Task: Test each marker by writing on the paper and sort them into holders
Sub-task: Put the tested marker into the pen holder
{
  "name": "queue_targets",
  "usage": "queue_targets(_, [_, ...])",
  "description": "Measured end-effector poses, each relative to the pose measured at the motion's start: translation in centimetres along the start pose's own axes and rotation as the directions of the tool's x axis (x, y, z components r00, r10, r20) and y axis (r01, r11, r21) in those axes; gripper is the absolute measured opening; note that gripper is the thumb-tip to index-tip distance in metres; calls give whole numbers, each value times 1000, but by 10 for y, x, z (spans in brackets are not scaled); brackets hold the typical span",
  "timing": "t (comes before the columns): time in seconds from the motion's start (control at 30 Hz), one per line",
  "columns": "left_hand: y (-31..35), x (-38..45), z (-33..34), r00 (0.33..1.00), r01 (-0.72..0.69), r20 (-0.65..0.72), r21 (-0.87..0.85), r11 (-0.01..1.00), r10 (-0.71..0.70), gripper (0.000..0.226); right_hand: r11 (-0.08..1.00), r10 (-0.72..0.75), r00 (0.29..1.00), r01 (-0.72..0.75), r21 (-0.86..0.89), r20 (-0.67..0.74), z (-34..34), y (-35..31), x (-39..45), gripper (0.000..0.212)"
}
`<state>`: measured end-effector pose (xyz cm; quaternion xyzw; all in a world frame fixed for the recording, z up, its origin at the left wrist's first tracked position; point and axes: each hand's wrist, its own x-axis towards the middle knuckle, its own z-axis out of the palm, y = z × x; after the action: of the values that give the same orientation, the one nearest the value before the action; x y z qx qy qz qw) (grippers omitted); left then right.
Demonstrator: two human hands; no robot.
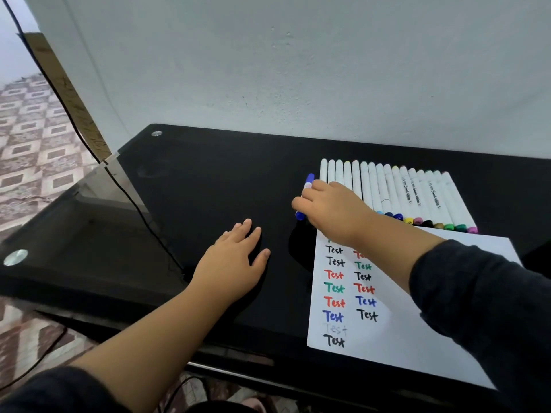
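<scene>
Gripping a blue marker at the paper's far corner

Paper (396,332) with two columns of "Test" lies nearest on the black table (190,180). Left hand (235,263) rests flat, fingers straight. Right hand (331,210) grips the blue marker (308,181). Beyond: a row of white markers (396,192).

Two bare hands, left (235,257) and right (331,208). Dark charcoal long sleeves (483,296), pushed up the forearms. Plain fabric, slightly fuzzy.
</scene>
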<state>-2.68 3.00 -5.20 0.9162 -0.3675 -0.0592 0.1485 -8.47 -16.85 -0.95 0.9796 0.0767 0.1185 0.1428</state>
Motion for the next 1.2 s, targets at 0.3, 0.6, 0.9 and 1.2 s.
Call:
queue_targets(0.3, [11, -8, -12, 999, 12, 47, 54, 998, -15, 56, 750, 484, 872, -368, 550, -76, -34, -22, -45, 9])
queue_targets(0.6, [66, -44, -16, 999, -13, -37, -212, 977, 6, 60, 105, 761, 631, -345, 933, 148, -68, -64, -97, 19])
queue_targets(0.9, [90, -71, -13, 996, 38, 89, -347, 937, -8, 43, -334, 871, 317, -176, 926, 374, -72, -78, -136, 7])
queue_targets(1.2, [105, -87, -4, 995, -95, -48, -242, 965, 86, 44, -417, 759, 396, -313, 853, 516, -66, -98, -129, 23])
